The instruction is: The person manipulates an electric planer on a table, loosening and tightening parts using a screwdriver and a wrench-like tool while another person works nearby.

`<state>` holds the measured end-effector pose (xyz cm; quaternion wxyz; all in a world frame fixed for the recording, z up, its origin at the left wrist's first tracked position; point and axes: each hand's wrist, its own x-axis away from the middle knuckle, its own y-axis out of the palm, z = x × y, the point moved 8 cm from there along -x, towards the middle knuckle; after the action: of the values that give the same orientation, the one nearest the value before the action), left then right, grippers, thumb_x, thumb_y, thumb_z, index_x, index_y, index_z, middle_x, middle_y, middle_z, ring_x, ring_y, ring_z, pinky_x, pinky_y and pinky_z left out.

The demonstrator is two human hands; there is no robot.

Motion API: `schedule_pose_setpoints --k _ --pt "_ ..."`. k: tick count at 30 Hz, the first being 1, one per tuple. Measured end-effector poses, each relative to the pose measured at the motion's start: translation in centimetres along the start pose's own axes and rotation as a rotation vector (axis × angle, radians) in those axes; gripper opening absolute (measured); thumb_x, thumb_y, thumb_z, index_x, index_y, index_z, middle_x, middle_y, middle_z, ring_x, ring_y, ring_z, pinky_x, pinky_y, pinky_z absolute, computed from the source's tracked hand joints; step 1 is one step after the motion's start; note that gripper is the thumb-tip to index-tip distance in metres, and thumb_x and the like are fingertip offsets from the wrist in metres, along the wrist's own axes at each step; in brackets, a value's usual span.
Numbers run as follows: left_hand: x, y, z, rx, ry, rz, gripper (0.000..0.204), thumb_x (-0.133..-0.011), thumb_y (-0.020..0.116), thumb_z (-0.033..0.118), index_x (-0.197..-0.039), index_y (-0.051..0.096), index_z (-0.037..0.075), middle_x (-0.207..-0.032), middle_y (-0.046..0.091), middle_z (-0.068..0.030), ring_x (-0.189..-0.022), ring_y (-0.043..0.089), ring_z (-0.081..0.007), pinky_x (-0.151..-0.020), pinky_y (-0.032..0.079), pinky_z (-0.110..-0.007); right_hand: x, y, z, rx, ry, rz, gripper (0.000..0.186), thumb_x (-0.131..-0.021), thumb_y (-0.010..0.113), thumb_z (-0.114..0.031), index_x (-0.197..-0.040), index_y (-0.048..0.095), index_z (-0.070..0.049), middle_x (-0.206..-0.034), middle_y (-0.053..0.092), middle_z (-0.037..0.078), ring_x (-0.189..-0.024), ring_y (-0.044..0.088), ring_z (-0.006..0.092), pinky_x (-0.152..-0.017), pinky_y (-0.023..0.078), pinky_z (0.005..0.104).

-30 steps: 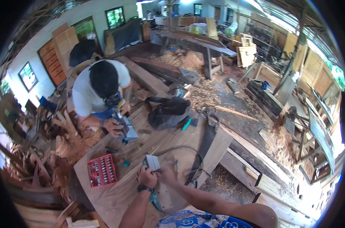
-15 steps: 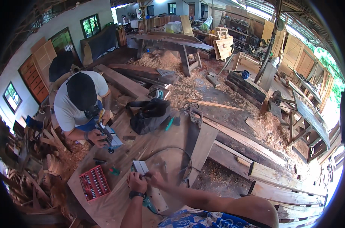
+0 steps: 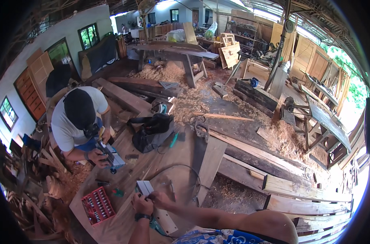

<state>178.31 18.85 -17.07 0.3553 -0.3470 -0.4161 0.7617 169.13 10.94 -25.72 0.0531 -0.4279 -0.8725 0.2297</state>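
Observation:
Low in view, my left hand grips the front end of a green power planer, whose flat metal base faces up. My right hand has its fingers closed against the tool beside the left thumb; what they hold is too small to make out. The tool rests on a wooden work surface. Left of it lie a red case of bits and a small green item. A cord loops behind it. Across the surface, a co-worker bends over another tool, holding it.
A black bag lies beyond my hands. Long planks fill the right side. A trestle bench, wood shavings and stacked beams stand or lie behind. Scrap wood is heaped at left.
The view has swung, so the scene sits further left in the picture. My hands remain on the tool with little visible change. The co-worker still bends over the other tool.

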Motion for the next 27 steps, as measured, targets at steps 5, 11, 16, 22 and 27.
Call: schedule_pose_setpoints --k 5,11,16,22,27 --pt "0.2 -0.9 -1.8 0.022 -0.108 0.0 0.018 -0.074 0.072 0.013 -0.09 0.079 0.007 -0.117 0.065 -0.0131 -0.115 0.058 -0.0352 -0.103 0.043 -0.05 0.3 0.3 -2.1 0.005 0.091 -0.042 0.022 -0.089 0.064 -0.021 -0.103 0.074 -0.008 -0.101 0.072 0.023 -0.094 0.07 0.0435 -0.079 0.056 0.0516" --pt "0.5 -1.0 -1.3 0.016 -0.003 0.061 0.014 -0.073 0.074 0.01 -0.086 0.074 0.005 -0.115 0.065 -0.0137 -0.115 0.058 -0.0354 -0.102 0.044 -0.05 0.5 -0.4 -2.7 -0.021 0.137 0.006 0.03 -0.087 0.069 -0.023 -0.112 0.072 -0.009 -0.104 0.074 0.02 -0.098 0.072 0.0387 -0.084 0.057 0.0449" --pt "0.1 -1.4 -0.8 0.033 -0.1 0.002 0.017 -0.074 0.074 0.011 -0.089 0.078 0.006 -0.119 0.064 -0.0134 -0.116 0.058 -0.0349 -0.102 0.044 -0.049 0.7 -0.5 -2.1 -0.124 0.16 -0.04 0.031 -0.087 0.069 -0.025 -0.113 0.072 -0.009 -0.106 0.074 0.019 -0.101 0.071 0.0382 -0.086 0.057 0.0452" --pt "0.5 -1.2 -1.3 0.0 -0.021 0.082 0.014 -0.072 0.075 0.008 -0.085 0.074 0.003 -0.116 0.064 -0.013 -0.116 0.057 -0.035 -0.101 0.044 -0.049 0.3 1.0 -1.7 0.033 0.152 -0.091 0.02 -0.089 0.068 -0.023 -0.101 0.072 -0.008 -0.099 0.072 0.02 -0.094 0.07 0.04 -0.082 0.056 0.048" --pt "0.4 -0.9 -2.1 -0.012 -0.088 0.028 0.019 -0.074 0.072 0.013 -0.092 0.077 0.006 -0.119 0.064 -0.0129 -0.117 0.058 -0.0339 -0.103 0.043 -0.05 -0.1 1.7 -1.5 0.052 0.087 -0.042 0.018 -0.088 0.068 -0.023 -0.094 0.073 -0.008 -0.096 0.072 0.017 -0.091 0.07 0.0399 -0.079 0.055 0.049"
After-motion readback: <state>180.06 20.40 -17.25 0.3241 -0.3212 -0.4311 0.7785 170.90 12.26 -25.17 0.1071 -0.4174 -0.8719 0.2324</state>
